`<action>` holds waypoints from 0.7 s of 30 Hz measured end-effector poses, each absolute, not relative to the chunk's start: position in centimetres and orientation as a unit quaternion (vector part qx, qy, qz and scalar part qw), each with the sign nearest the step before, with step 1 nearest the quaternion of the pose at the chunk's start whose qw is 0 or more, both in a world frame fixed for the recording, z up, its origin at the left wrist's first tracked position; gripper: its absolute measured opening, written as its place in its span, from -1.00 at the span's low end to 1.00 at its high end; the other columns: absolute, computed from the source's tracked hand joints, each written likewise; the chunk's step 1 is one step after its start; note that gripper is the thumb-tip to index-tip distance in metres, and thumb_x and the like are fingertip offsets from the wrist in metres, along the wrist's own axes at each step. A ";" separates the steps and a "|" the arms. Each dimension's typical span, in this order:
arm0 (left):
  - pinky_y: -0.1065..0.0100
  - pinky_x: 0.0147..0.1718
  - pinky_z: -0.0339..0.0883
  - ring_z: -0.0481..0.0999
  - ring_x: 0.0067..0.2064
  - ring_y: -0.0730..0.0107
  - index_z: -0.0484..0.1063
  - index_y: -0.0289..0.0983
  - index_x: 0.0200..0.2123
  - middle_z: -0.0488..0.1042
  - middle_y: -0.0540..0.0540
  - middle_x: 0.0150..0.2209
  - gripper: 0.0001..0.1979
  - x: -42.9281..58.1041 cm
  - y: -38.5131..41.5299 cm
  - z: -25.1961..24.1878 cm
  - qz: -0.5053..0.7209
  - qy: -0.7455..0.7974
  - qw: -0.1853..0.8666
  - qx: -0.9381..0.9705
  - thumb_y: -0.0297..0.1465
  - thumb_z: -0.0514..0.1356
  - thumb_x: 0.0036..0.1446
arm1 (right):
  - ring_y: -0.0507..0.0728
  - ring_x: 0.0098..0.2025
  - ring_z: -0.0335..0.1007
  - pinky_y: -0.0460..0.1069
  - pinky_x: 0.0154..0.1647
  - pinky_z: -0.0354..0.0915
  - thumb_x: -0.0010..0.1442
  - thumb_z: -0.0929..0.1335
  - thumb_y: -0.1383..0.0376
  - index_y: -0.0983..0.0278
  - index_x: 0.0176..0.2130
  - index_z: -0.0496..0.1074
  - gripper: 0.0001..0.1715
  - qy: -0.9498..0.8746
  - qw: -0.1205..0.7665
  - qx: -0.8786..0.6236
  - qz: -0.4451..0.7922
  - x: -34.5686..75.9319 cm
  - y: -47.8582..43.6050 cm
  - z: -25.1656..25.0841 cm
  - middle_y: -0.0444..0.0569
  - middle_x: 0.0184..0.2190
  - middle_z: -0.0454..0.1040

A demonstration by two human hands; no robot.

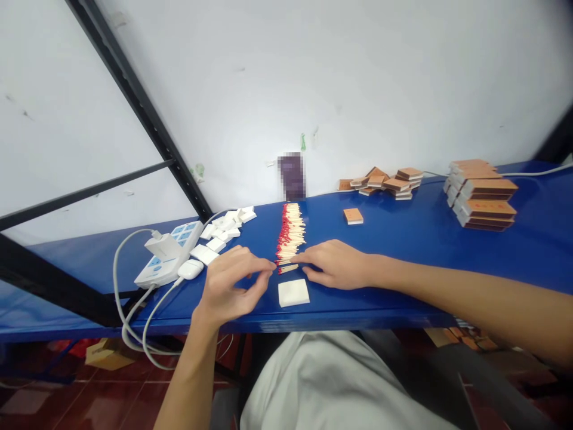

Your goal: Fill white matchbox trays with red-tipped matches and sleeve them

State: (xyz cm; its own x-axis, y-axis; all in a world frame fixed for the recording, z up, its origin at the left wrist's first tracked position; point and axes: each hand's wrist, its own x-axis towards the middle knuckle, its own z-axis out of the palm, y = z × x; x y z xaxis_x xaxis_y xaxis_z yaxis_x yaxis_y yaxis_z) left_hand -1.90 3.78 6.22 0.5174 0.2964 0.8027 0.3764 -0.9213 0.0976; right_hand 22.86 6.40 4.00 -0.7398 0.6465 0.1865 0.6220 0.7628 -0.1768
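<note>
A long row of red-tipped matches (292, 230) runs from the wall toward me, heads on the left. A few matches (288, 269) lie slightly apart at its near end. My left hand (235, 280) is closed in a pinch, thumb and index fingertips together beside the red heads; anything between them is too small to make out. From the other side, my right hand (335, 264) reaches its index finger onto the plain ends of the matches, its thumb held apart. Just in front of both hands lies a flat white matchbox tray (293, 292).
More white trays (224, 230) are heaped at left beside a power strip (172, 254) with plugged-in cables. At right are a single matchbox (353, 216), a loose matchbox pile (385, 181) and stacked matchboxes (486, 197). A blurred dark rectangle (292, 176) stands against the wall.
</note>
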 end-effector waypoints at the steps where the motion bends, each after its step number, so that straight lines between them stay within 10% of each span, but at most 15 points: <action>1: 0.37 -0.45 0.22 0.33 -0.51 0.48 0.48 -0.22 -0.24 0.48 0.05 -0.49 -0.75 -1.8 3.5 6.2 -0.463 -0.188 0.050 -0.865 -0.63 0.27 0.02 | 0.19 -0.16 0.52 0.01 -0.23 0.24 0.32 0.20 0.26 0.21 0.13 0.43 -0.55 -0.932 0.119 -0.337 0.049 22.9 6.4 4.0 0.03 -0.11 0.59; 21: 0.37 -0.40 0.17 0.36 -0.52 0.40 0.50 -0.22 -0.10 0.34 0.09 -0.61 -0.76 -1.6 4.1 2.7 -0.232 -0.493 0.015 -0.838 -0.48 0.06 0.26 | 0.22 -0.06 0.51 0.03 -0.14 0.29 0.31 0.21 0.27 0.22 0.14 0.44 -0.54 -0.932 0.133 -0.331 0.062 23.0 6.7 3.6 0.04 -0.03 0.57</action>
